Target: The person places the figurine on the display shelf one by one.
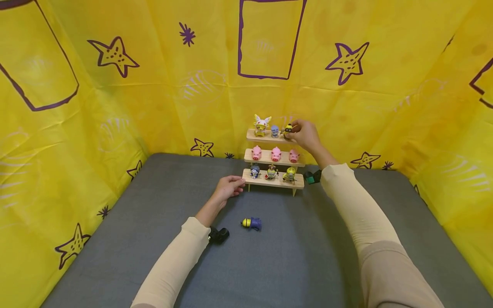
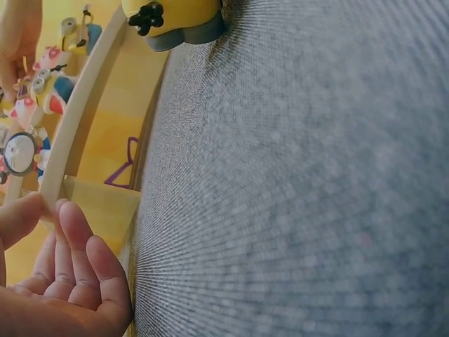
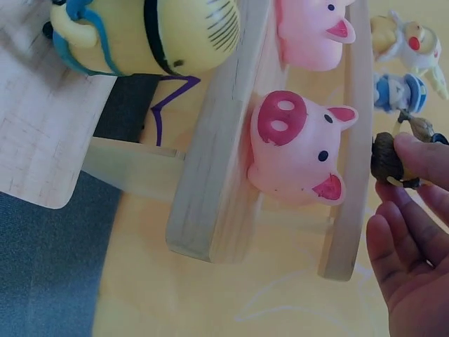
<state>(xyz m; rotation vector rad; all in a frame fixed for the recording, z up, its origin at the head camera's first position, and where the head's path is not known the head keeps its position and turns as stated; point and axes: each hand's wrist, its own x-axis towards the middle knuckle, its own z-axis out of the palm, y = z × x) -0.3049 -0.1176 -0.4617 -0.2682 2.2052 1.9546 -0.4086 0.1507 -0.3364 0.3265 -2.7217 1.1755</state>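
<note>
On the top step of a three-tier wooden display shelf (image 1: pixel 275 184), at its right end, my right hand (image 1: pixel 307 136) pinches a small yellow minion figurine (image 1: pixel 288 128). In the right wrist view, thumb and fingers hold the figurine's brown lower part (image 3: pixel 387 158) at the board. My left hand (image 1: pixel 228 188) pinches the left end of the bottom step between thumb and forefinger, other fingers curled. Beside the held figurine stand a blue figurine (image 1: pixel 274 131) and a white-eared yellow figurine (image 1: pixel 261 125). Several pink pig figurines (image 3: pixel 298 151) line the middle step.
Along the bottom step stand a dark-blue figurine (image 1: pixel 255 171) and two yellow figurines, one of them a minion (image 1: pixel 271 172). A blue-clad minion figurine (image 1: pixel 252 223) lies on the grey tabletop (image 1: pixel 269 265). Yellow patterned cloth (image 1: pixel 215 107) hangs behind and at the sides.
</note>
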